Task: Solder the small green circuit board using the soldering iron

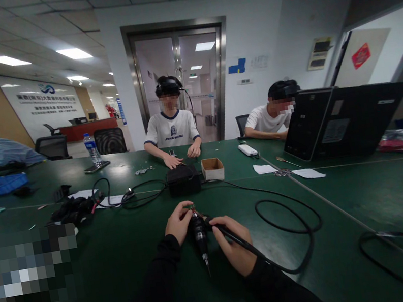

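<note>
In the head view, a black handheld tool (200,234) with a thin metal tip lies on the green table, tip toward me. It looks like an electric screwdriver. At its far end shows a small reddish and greenish part (193,208), too small to make out. My left hand (177,225) is closed there, thumb and index finger pinching the tool's far end. Between the fingers of my right hand (236,246) runs a thick black cable (239,240), its front end close to the tool's side. Whether that end touches the tool, I cannot tell.
Beyond my hands stand a black box (183,180) and a small open cardboard box (213,169). The black cable loops across the table on the right. A black computer case (339,120) stands at the far right. Several people sit around; the one opposite (171,130) has both hands on the table.
</note>
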The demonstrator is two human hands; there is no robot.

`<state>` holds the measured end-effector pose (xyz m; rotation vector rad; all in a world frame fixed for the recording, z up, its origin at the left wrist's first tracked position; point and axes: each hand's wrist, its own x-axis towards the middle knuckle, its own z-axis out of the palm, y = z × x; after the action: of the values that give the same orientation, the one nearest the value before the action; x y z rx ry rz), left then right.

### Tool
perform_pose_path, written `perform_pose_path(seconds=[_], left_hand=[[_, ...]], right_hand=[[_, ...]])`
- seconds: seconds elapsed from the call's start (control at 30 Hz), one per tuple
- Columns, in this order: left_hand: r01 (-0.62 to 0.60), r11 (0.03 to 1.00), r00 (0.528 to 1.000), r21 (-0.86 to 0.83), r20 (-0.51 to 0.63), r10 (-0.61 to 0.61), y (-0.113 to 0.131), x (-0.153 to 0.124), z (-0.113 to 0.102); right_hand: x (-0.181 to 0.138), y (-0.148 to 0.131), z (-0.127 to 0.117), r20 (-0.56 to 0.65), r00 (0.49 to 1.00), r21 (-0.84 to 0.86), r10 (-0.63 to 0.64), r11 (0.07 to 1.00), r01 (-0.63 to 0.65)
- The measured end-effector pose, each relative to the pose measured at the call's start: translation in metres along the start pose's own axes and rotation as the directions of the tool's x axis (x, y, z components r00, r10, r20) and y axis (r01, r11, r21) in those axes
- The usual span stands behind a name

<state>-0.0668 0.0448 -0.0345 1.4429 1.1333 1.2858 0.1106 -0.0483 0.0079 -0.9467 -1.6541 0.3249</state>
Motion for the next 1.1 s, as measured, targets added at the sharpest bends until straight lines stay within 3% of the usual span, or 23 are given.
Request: perform_pose_path(seconds=[0.33, 0.67, 0.9, 1.1], left_hand=[[-0.010, 0.998, 1.000, 0.059, -0.010, 0.011, -0.004, 0.001, -0.001], [0.004, 0.996, 1.000, 0.092, -0.018, -0.003, -0.004, 0.001, -0.001], [0.069, 0.986, 0.997, 0.149, -0.033, -0.065, -0.003, 0.001, 0.001], [0.153, 0.924, 0.988, 0.349, -0.057, -0.142, 0.025, -0.003, -0.003]], right_hand=[[0.000, -0.001, -0.001, -0.042, 0.999, 0.009, 0.028, 1.000, -0.027], [0.000, 0.000, -0.001, 0.002, 0.999, 0.008, 0.038, 0.999, -0.038], [0.001, 0.003, -0.003, -0.112, 0.992, -0.007, 0.063, 0.998, -0.064], [0.002, 0.008, -0.002, -0.141, 0.980, 0.047, 0.137, 0.990, -0.132]])
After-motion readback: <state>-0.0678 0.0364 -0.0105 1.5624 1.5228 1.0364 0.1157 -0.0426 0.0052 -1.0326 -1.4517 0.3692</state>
